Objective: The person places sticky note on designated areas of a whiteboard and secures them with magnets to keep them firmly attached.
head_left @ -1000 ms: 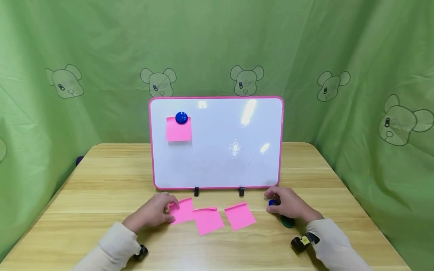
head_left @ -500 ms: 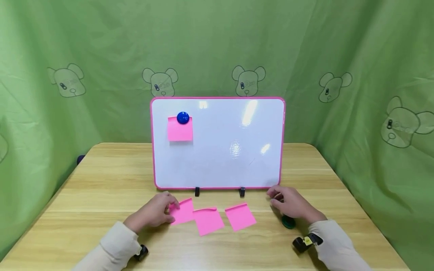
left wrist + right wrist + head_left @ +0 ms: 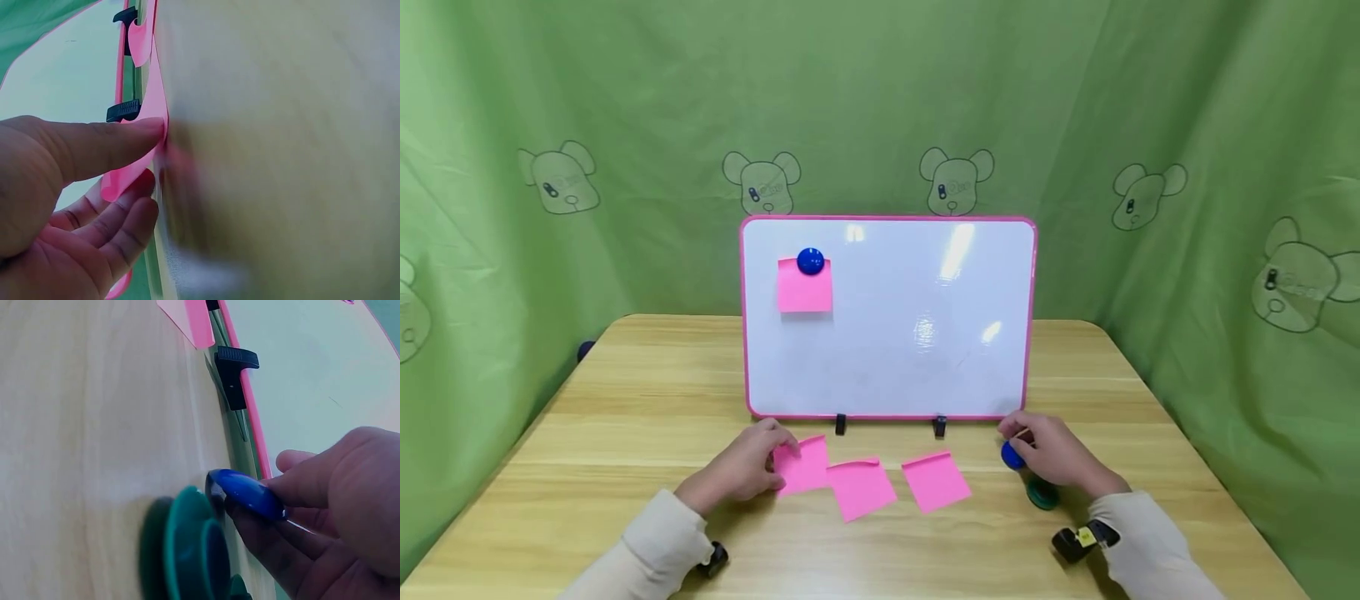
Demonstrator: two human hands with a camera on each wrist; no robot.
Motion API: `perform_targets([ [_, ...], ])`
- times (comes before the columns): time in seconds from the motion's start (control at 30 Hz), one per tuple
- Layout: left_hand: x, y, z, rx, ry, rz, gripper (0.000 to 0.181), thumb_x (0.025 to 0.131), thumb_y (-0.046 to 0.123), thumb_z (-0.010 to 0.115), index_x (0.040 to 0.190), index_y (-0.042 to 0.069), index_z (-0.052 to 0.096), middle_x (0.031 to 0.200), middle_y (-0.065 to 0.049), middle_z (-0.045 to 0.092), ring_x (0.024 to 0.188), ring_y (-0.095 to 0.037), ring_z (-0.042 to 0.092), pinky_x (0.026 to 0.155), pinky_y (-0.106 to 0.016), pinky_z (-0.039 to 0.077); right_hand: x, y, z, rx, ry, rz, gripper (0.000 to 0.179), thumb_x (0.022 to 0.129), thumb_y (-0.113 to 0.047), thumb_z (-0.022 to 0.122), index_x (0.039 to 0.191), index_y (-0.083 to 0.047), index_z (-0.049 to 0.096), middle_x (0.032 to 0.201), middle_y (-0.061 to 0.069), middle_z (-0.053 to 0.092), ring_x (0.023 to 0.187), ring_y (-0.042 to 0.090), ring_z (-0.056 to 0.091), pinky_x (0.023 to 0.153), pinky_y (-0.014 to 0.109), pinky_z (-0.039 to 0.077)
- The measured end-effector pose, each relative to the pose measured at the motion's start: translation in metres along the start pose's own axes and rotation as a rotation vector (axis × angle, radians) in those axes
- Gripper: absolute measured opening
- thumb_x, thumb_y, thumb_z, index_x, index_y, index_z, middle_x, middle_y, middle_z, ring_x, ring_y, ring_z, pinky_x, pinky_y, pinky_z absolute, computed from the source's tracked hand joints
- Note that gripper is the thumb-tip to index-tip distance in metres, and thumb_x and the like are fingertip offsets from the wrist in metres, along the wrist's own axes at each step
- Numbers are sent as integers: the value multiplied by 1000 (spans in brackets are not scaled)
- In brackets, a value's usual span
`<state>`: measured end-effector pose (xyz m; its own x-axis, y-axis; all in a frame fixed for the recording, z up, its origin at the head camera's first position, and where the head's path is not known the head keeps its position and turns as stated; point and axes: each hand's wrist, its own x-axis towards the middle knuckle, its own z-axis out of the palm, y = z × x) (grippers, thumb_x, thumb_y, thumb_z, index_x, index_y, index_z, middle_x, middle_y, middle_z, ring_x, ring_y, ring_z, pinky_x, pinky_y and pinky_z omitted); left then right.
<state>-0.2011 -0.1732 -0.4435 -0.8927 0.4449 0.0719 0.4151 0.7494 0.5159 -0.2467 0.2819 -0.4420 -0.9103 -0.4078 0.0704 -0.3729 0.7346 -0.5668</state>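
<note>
In the head view, my left hand (image 3: 737, 467) is at the left end of the row of pink sticky notes and pinches the leftmost note (image 3: 805, 467). The left wrist view shows that note (image 3: 147, 106) bent, with its curled end between thumb and fingers. My right hand (image 3: 1054, 450) holds a round blue magnet (image 3: 1012, 455) just above the table. In the right wrist view, thumb and fingers pinch the blue magnet (image 3: 250, 492) by its edge. Close beside it on the table lies a green magnet (image 3: 1042, 492).
A pink-framed whiteboard (image 3: 895, 358) stands upright on black feet (image 3: 939, 427) behind the hands. A blue magnet (image 3: 810, 261) holds a pink note (image 3: 805, 292) at its upper left. Two more notes, a middle one (image 3: 861, 490) and a right one (image 3: 936, 482), lie on the wooden table (image 3: 880, 558).
The blue magnet in my right hand has turned, passing out of sight behind the fingers and showing again below them. My left hand stays at the leftmost note. The head view has shifted slightly.
</note>
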Motion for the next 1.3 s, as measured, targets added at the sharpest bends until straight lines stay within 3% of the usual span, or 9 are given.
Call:
perform_targets([
  [0.33, -1, 0, -2, -44, 20, -62, 40, 73, -9, 75, 108, 8, 66, 101, -2, 53, 81, -14, 50, 68, -26, 50, 0, 0, 0, -34, 12, -12, 13, 91, 3, 61, 101, -4, 66, 98, 6, 66, 88, 22, 61, 81, 46, 54],
  [0.7, 2, 2, -8, -96, 85, -117, 51, 71, -16, 69, 119, 3, 65, 104, -5, 57, 84, -15, 57, 70, -26, 54, -1, -1, -1, -5, -22, -3, 13, 92, 3, 59, 100, -5, 65, 97, 5, 65, 85, 21, 60, 79, 45, 55],
  [1.0, 4, 6, -12, -112, 123, -165, 51, 75, -14, 71, 122, 5, 64, 106, -2, 57, 87, -15, 57, 75, -29, 53, -1, -3, -2, -43, 37, 18, 14, 93, 3, 58, 95, -6, 68, 95, 5, 67, 87, 22, 61, 83, 49, 54],
  [1.3, 8, 6, -20, -112, 165, -73, 48, 74, -16, 67, 120, -1, 61, 103, -5, 59, 83, -14, 59, 71, -25, 53, 1, -4, -6, -33, 44, -1, 15, 94, 2, 56, 95, -7, 68, 96, 6, 67, 81, 18, 57, 74, 39, 53],
])
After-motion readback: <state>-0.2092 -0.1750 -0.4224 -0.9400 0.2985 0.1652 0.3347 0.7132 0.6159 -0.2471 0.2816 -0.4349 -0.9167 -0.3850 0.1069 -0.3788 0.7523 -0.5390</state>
